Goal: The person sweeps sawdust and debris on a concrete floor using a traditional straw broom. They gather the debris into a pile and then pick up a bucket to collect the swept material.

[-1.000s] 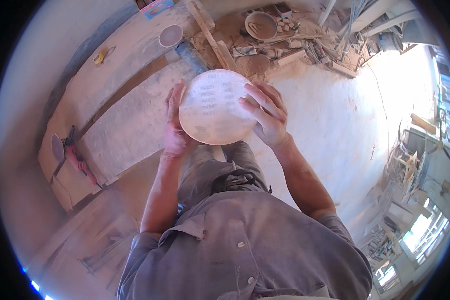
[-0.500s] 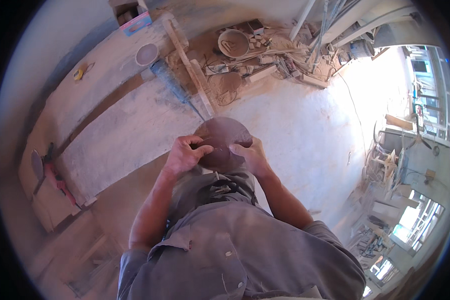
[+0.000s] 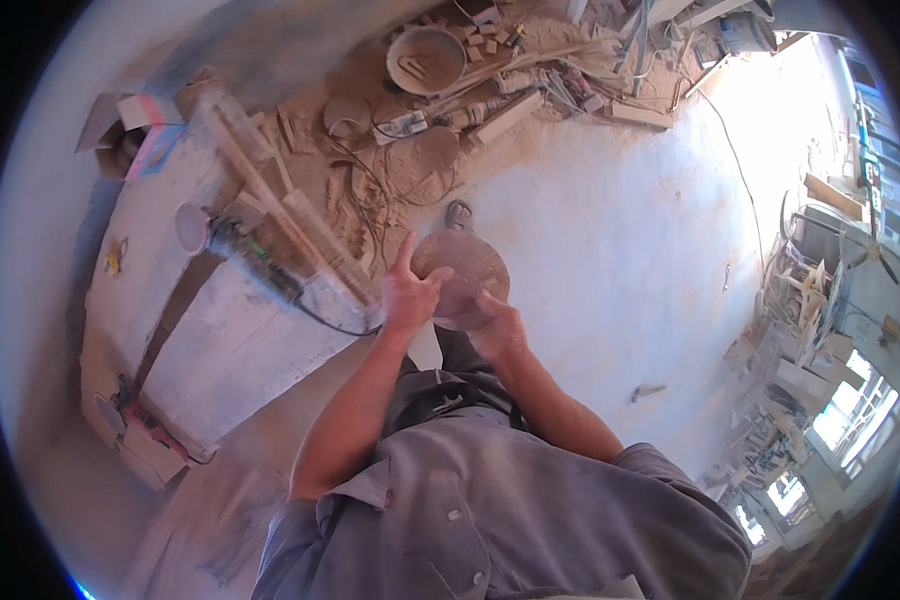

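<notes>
In front of my body I hold a thin, round, brown sanding disc (image 3: 465, 265) with a dusty, worn-looking face. My left hand (image 3: 410, 300) has its thumb on the disc's left side, while its index finger points away past the rim; its other fingers are mostly hidden. My right hand (image 3: 500, 330) pinches the lower right edge, thumb on top and fingers underneath. Left of my hands, a corded power sander (image 3: 255, 265) with a pale round pad lies on the bench.
The dusty white bench (image 3: 240, 335) runs along my left. It carries a red grinder (image 3: 150, 425), a yellow tape measure (image 3: 113, 262) and an open carton (image 3: 120, 140). Ahead lie a basin (image 3: 402, 80), wood offcuts and cords. A sandalled foot (image 3: 458, 215) shows beyond the disc.
My view has turned and advanced, so the bench now sits further left and lower. My left index finger has straightened off the disc. My right hand has slid to the lower edge.
</notes>
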Tool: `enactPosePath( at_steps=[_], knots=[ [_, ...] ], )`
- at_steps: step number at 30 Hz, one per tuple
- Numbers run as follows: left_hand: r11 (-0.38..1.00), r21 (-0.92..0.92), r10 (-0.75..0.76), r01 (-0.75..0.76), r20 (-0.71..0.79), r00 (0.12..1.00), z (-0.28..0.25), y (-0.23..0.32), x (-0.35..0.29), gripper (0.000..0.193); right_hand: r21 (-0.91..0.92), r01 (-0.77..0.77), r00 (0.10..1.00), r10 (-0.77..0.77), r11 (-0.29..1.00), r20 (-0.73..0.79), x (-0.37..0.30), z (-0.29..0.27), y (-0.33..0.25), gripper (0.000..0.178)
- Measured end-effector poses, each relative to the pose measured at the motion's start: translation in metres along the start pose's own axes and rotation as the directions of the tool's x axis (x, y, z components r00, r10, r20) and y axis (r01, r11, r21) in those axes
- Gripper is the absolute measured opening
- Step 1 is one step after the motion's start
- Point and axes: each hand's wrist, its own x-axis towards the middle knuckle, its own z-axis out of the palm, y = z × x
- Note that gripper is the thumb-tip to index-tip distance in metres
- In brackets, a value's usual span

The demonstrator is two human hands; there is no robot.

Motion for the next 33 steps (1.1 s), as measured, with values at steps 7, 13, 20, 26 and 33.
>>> enactPosePath(
  at_steps=[7, 13, 20, 26, 33],
  knots=[
    [0.966, -0.108, -0.225, 0.233, 0.083, 0.971, 0.055, 0.031, 0.064, 0.081, -0.524, 0.062, 0.969, -0.176, 0.849, -0.171, 0.086, -0.049, -0.061, 0.051],
    [0.979, -0.115, -0.155, 0.170, 0.131, 0.979, 0.006, 0.010, 0.142, 0.074, -0.322, -0.002, 1.000, 0.008, 0.947, 0.016, 0.132, 0.045, -0.114, 0.050],
    [0.651, 0.759, 0.459, 0.009, -0.403, 0.792, -0.143, 0.027, 0.265, 0.071, -0.359, 0.012, 1.000, -0.008, 0.933, 0.011, 0.208, 0.045, -0.156, 0.053],
    [0.514, 0.835, 0.416, 0.197, -0.444, 0.794, -0.203, -0.041, 0.314, 0.080, -0.390, 0.126, 0.992, -0.108, 0.912, 0.067, 0.284, 0.041, -0.175, 0.055],
    [0.479, 0.848, 0.410, 0.229, -0.446, 0.795, -0.192, -0.031, 0.314, 0.074, -0.348, 0.126, 0.990, -0.093, 0.929, 0.110, 0.334, 0.085, -0.174, 0.057]
  ],
)
